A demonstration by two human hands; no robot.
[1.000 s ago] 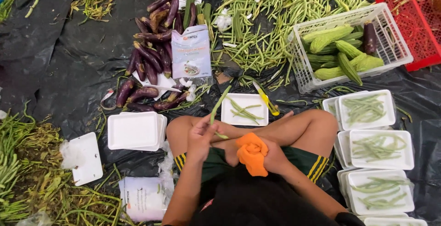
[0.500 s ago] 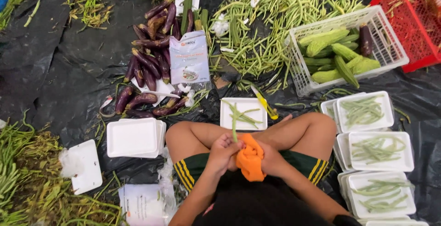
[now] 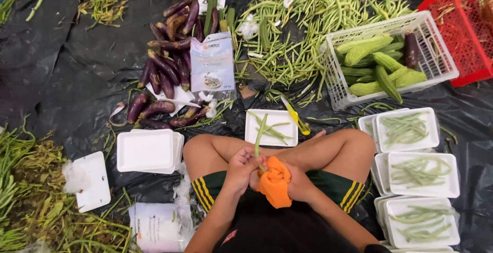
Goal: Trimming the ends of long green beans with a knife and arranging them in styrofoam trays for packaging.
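so, item by item: person seated cross-legged on a black plastic sheet spread over the floor. left hand closed around the lower end of a long green bean, which stands nearly upright over the lap. right hand closed on an orange cloth bunched between both hands; the bean's lower end touches the cloth.

just beyond the knees: 1 white foam tray with a few loose beans, a yellow-handled knife lying on its right edge.

person's right: 3 filled foam trays of cut beans, stacked in a column.

person's left: stack of empty white trays; 1 more tray farther out.

far side: pile of long purple eggplants, a printed plastic packet resting against them, a wide heap of green beans, a white crate holding ridged green gourds and 1 eggplant, a red crate at the corner.
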